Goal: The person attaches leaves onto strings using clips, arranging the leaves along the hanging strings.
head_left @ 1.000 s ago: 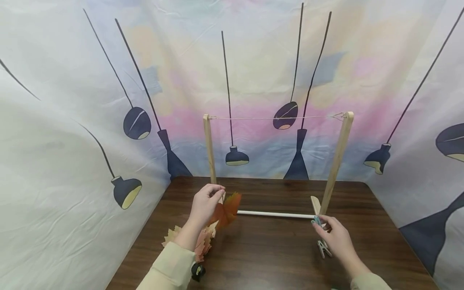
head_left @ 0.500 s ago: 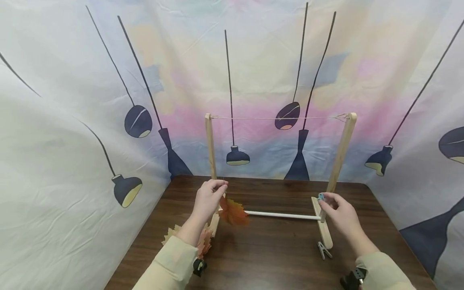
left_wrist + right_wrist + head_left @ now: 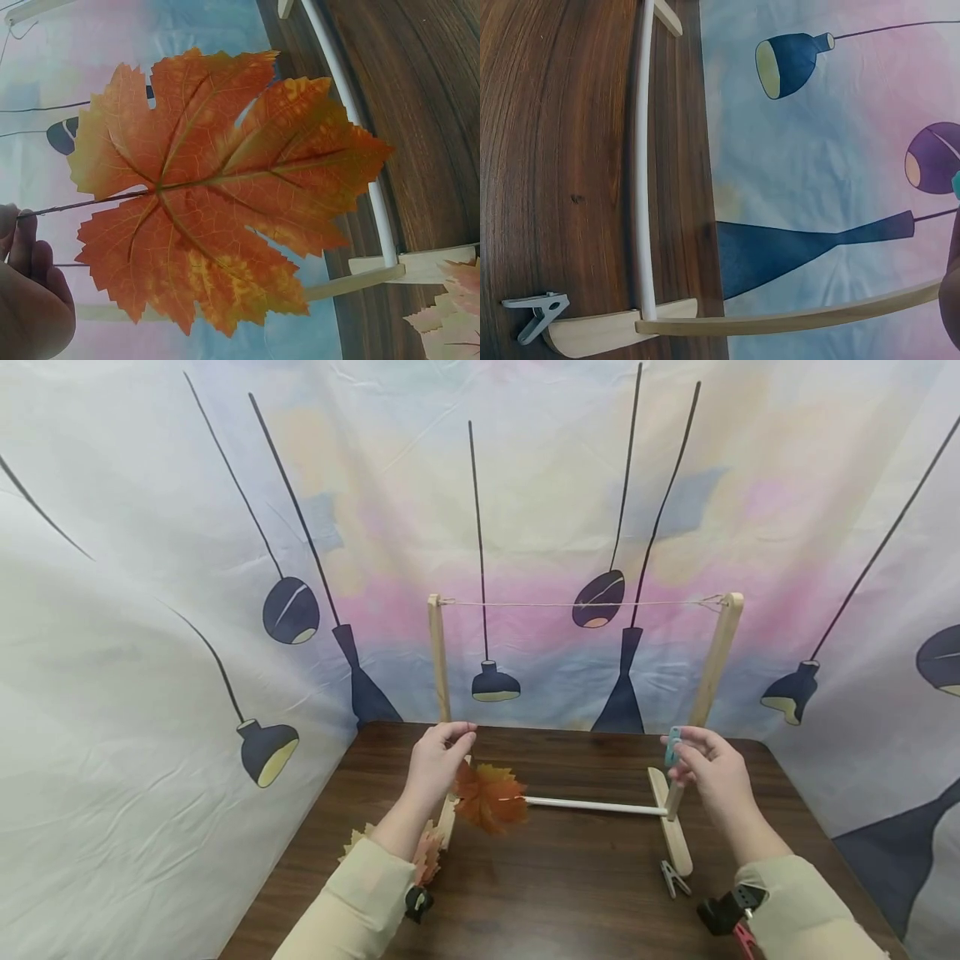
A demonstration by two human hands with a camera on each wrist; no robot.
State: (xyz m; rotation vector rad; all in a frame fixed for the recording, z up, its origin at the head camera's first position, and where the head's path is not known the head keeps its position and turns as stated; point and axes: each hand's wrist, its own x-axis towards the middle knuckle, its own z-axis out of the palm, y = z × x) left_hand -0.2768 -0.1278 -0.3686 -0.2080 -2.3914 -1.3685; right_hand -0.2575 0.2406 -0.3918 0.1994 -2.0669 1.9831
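Observation:
My left hand (image 3: 437,764) pinches the thin stem of an orange artificial maple-like leaf (image 3: 217,187), which hangs below the fingertips in front of the stand's left foot. The left wrist view shows the whole leaf, with toothed edges and yellow-green tips. On the other side, my right hand (image 3: 716,777) holds a small teal clothespin (image 3: 672,747) between thumb and fingers, overlapping the right post. Both hands are below a string (image 3: 540,604) stretched between the tops of two wooden posts (image 3: 718,660). In the right wrist view only an edge of the clothespin shows.
A white rod (image 3: 592,806) joins the stand's two wooden feet. By the right foot lies a grey clothespin (image 3: 675,879). Pale pink and cream leaves (image 3: 429,858) lie under my left forearm. Something red (image 3: 744,941) shows beside the right sleeve. A printed cloth hangs behind the table.
My right hand has risen from beside the right foot with the teal clothespin. The left hand has lifted slightly, and the orange leaf has swung round to face the view.

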